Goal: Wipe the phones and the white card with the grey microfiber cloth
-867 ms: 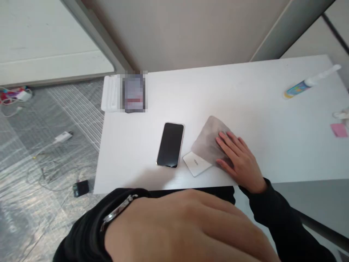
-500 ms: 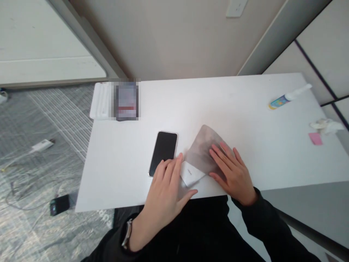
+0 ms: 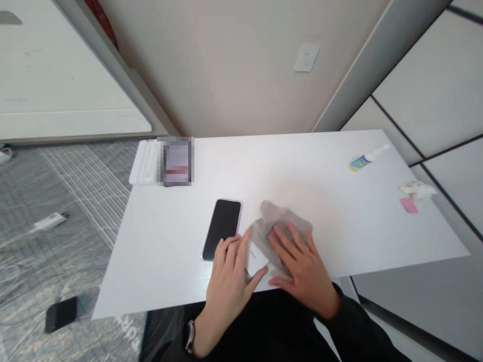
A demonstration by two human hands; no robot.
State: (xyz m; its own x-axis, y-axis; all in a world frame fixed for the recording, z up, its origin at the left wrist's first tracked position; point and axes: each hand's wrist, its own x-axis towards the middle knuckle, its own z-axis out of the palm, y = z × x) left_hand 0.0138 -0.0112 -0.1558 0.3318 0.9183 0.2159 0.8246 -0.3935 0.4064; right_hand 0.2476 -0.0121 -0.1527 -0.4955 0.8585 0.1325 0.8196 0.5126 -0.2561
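Well in from the desk's (image 3: 158, 271) left edge, the phone (image 3: 222, 226) aims its long axis at the back edge, leaning right. My left hand (image 3: 229, 276), thumb spread from the fingers, frames the white slab (image 3: 255, 260) near the front edge; its long axis is hidden under the cloth (image 3: 272, 219). My right hand (image 3: 298, 264) lies spread on that, with wide room to the right edge.

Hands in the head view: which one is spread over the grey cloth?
The right hand, fanned across the grey cloth; the left hand, with a wristband, lies nearer the smartphone.
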